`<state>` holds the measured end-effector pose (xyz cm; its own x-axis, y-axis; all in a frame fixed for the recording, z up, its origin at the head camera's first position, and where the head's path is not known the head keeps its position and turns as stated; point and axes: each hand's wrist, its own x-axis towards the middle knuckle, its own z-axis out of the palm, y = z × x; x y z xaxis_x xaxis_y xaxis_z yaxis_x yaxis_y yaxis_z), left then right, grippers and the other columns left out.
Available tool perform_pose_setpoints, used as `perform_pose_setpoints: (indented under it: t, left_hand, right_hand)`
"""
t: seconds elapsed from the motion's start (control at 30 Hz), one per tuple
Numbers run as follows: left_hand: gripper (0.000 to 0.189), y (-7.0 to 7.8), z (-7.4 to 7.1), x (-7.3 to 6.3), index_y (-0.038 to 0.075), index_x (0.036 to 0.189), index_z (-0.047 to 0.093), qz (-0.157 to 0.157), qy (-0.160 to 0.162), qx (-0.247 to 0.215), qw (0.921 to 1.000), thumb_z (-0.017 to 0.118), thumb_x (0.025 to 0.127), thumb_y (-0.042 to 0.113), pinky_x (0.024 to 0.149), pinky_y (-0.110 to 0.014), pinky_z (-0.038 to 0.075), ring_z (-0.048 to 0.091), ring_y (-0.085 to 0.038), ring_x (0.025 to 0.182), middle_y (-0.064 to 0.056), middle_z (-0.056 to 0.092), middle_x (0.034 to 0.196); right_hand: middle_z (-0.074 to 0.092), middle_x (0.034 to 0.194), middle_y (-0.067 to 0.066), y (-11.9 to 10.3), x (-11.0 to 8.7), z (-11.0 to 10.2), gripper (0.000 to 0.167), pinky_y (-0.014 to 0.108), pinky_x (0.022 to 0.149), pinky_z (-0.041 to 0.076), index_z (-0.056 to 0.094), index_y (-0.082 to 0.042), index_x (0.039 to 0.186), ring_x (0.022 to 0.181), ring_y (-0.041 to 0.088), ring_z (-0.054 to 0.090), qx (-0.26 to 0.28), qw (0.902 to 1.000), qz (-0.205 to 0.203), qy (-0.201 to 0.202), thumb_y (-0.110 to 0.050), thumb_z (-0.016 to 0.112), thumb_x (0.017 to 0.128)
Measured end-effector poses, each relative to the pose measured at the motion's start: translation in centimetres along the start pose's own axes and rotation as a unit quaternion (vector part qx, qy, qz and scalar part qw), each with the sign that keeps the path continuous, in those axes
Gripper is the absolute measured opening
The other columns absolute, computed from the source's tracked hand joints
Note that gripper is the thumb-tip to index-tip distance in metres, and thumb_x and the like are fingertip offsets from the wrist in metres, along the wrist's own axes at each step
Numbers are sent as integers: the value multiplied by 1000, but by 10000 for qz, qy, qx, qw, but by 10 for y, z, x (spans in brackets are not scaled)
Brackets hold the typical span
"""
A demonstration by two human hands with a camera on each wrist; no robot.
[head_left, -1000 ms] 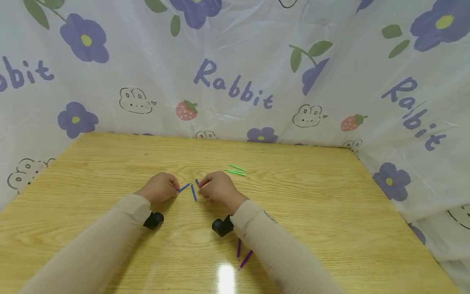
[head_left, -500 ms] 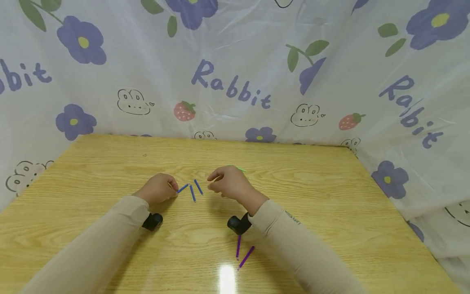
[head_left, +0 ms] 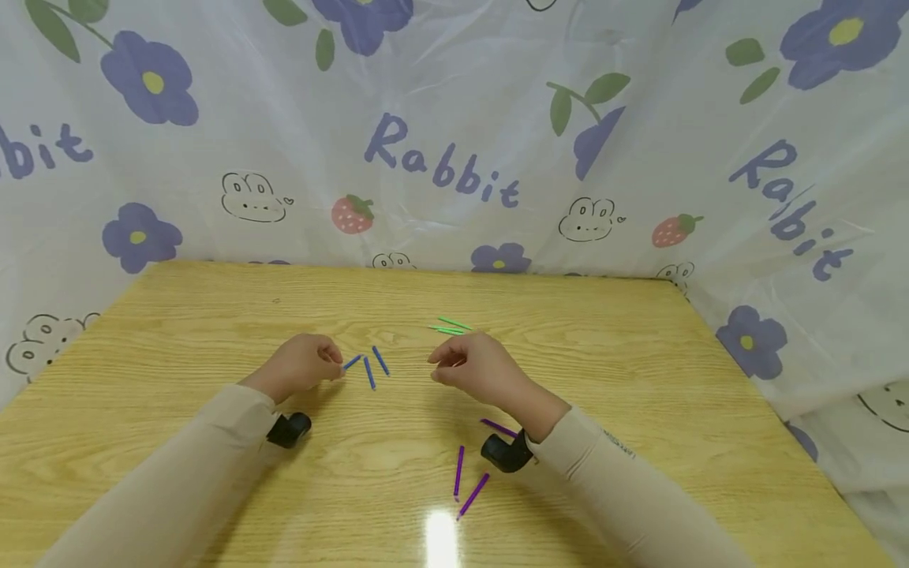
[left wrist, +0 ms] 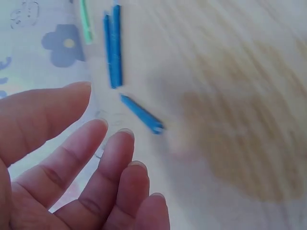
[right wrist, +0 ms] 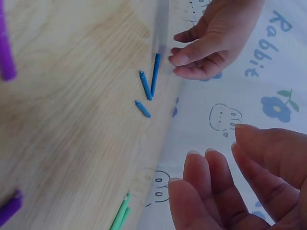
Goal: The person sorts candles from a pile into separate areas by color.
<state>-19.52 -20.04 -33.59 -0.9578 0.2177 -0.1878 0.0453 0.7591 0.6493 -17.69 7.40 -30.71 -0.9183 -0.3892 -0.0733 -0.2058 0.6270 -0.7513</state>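
Observation:
Three slim blue sticks with small pale tips lie on the wooden table. One blue stick point(head_left: 353, 362) slants by the fingertips of my left hand point(head_left: 301, 367), a second blue stick point(head_left: 370, 373) stands beside it, and the third blue stick point(head_left: 381, 360) is a little farther right. In the left wrist view, the left thumb and loosely bent fingers are apart with nothing between them, short of the nearest blue stick point(left wrist: 141, 113). My right hand point(head_left: 476, 367) hovers right of the blue sticks, its fingers softly bent and holding nothing.
Several slim green sticks point(head_left: 454, 323) lie behind the right hand. Purple sticks point(head_left: 473, 495) lie nearer the front, one purple stick point(head_left: 499, 427) partly covered by the right wrist's camera point(head_left: 504, 454). A printed rabbit curtain point(head_left: 426, 229) hangs behind the table point(head_left: 213, 331).
The right hand has let go of the rightmost blue stick and moved right, away from it. The third purple stick has come into view. The left hand has barely moved.

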Motion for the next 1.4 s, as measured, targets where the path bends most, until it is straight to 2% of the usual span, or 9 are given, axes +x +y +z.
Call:
perform_pose_setpoints:
  t: [0.17,0.37,0.57,0.73,1.0,1.27,1.4]
  left_hand:
    - [28,12,0,-7,-3,111,60,103,58,-23,9999,64,91,17,70,-37,46,58,-26,86,-17,60,102]
    - [34,25,7,-15,-5,118,59,406,233,-272,9985,65,91,16,68,-35,44,54,-23,82,-11,60,94]
    - [32,34,17,-21,-3,119,60,481,385,-608,9962,64,91,13,74,-35,47,57,-24,92,-9,61,96]
    - [29,43,28,-27,-1,114,62,599,445,-660,9950,67,90,13,73,-36,48,58,-24,91,-8,62,96]
    - [30,61,54,-37,1,113,64,772,222,-763,9938,71,87,15,70,-33,48,58,-19,88,-4,63,94]
    - [23,74,70,-42,4,105,67,802,49,-958,9921,73,85,13,65,-31,46,56,-16,83,0,62,87]
    - [22,78,78,-45,3,103,67,928,-93,-1028,9903,73,85,13,66,-30,46,55,-14,81,1,61,85]
  right_hand:
    - [66,97,-1,15,-9,-2,18,30,75,51,71,-8,107,91,15,61,154,9999,-9,54,-13,68,90]
    - [67,98,0,31,-18,-5,18,31,80,51,71,-5,107,92,15,62,286,9995,18,166,-12,68,90]
    - [67,99,2,38,-26,-8,19,33,81,51,70,-4,107,92,16,62,341,9993,20,167,-12,67,90]
    - [67,96,0,43,-31,-9,17,33,82,51,71,-6,105,90,14,62,195,9995,172,167,-12,68,90]
    - [66,93,-1,52,-39,-10,15,33,81,51,72,-7,103,87,13,61,120,9995,233,160,-11,69,89]
    - [67,91,0,58,-44,-16,12,31,77,51,72,-5,99,84,12,60,-88,9997,217,102,-7,67,88]
    - [67,90,0,62,-47,-18,11,28,73,50,72,-5,98,82,12,60,-235,9994,230,56,-5,68,87]
